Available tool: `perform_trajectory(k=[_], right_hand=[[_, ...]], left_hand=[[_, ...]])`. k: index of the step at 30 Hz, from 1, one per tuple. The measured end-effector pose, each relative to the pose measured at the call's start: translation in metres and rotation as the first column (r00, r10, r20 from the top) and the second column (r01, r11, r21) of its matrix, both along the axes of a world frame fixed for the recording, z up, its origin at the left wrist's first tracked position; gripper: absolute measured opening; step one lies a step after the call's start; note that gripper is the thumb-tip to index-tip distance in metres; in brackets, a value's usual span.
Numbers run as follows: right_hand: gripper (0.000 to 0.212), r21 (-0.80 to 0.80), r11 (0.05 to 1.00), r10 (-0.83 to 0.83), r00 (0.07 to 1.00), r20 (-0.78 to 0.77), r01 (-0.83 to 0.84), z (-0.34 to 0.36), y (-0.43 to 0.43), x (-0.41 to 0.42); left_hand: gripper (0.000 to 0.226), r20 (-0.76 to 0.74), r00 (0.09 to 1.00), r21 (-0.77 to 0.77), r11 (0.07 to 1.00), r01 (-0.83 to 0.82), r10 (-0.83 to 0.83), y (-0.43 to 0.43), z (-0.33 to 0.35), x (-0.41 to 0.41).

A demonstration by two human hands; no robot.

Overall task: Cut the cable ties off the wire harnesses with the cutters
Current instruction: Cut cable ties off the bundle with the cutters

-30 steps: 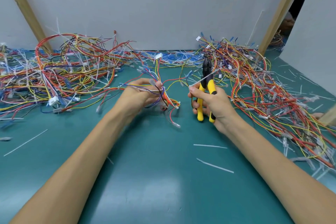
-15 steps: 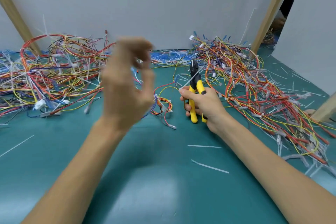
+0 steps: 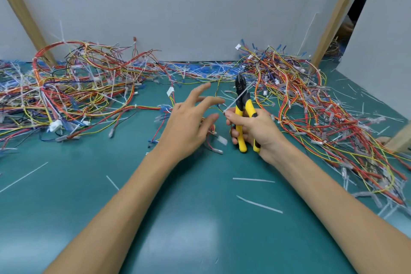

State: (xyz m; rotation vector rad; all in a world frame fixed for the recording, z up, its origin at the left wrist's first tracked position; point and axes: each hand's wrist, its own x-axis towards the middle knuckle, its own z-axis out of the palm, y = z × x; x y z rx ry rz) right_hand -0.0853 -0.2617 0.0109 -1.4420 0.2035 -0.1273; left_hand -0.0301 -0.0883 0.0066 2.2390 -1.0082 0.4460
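In the head view we see our right hand point(image 3: 255, 131), just right of centre, clenched round upright yellow-handled cutters point(image 3: 248, 105), its thumb and forefinger pinching a thin white cable tie point(image 3: 231, 105). Our left hand point(image 3: 186, 127) hovers beside it, fingers spread, holding nothing. Tangled red, yellow and blue wire harnesses point(image 3: 77, 89) heap at mid-left and mid-right.

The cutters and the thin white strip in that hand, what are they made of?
The cutters have a dark, matte head, probably metal, and smooth yellow grips, likely plastic or rubber. The thin white strip pinched by the right hand looks like pale plastic, stiff enough to stick out straight.
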Motion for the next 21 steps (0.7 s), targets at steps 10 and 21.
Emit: perform_trajectory(k=[10,21], right_hand=[[0.016,-0.050,0.999,0.017,1.000,-0.006,-0.018,0.000,0.000,-0.001],[0.010,-0.444,0.887,-0.092,0.990,0.110,0.132,0.009,-0.012,-0.004]], left_hand=[[0.012,-0.372,0.925,-0.262,0.965,-0.025,-0.077,0.004,-0.003,0.003],[0.008,-0.365,0.929,-0.350,0.934,-0.075,-0.062,0.008,-0.003,0.005]])
